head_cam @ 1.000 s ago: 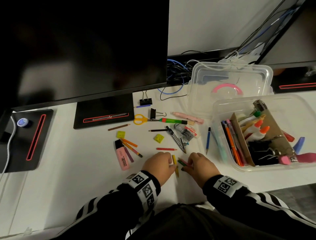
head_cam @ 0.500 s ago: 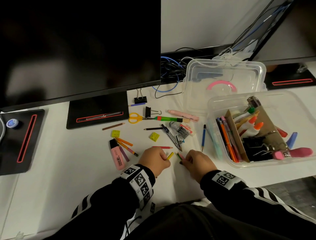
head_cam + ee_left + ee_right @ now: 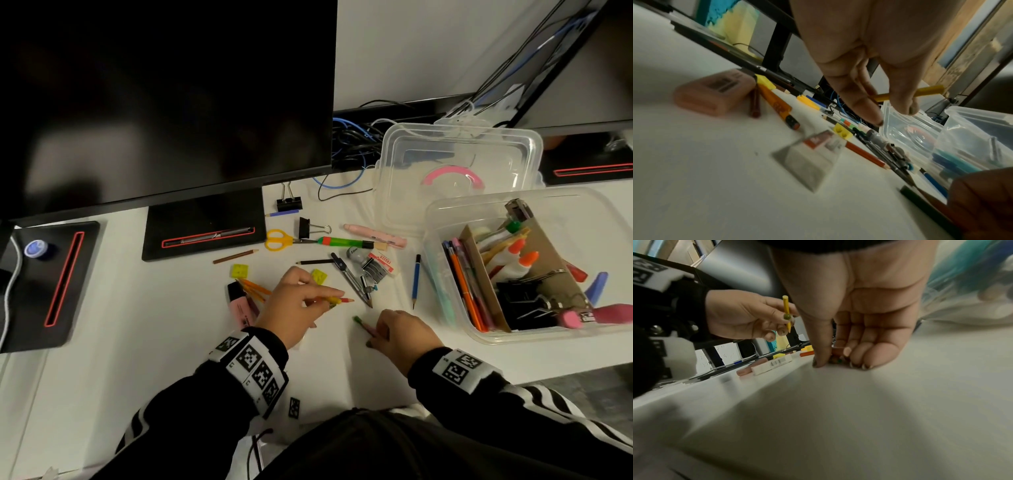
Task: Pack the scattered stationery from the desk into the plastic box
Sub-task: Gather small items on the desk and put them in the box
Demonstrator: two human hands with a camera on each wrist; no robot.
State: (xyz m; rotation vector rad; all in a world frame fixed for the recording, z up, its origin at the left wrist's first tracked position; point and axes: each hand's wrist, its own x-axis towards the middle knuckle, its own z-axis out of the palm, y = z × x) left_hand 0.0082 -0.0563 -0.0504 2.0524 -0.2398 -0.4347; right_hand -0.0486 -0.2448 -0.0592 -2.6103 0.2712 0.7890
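My left hand is raised a little above the white desk and pinches a short yellow pencil between thumb and fingers; the left wrist view shows that pencil clear of the desk. To its right, my right hand is down on the desk, thumb and fingers closed on a green pencil and a pink pencil lying side by side. The clear plastic box stands open at the right, holding pens, glue bottles and binder clips.
Scattered between the hands and the monitor base lie a red pencil, a compass, a pink highlighter, yellow sharpeners, scissors and a blue pencil. The box lid lies behind the box.
My left hand has picked the yellow pencil off the desk and lifted it away from me. My right hand has stayed on the green and pink pencils.
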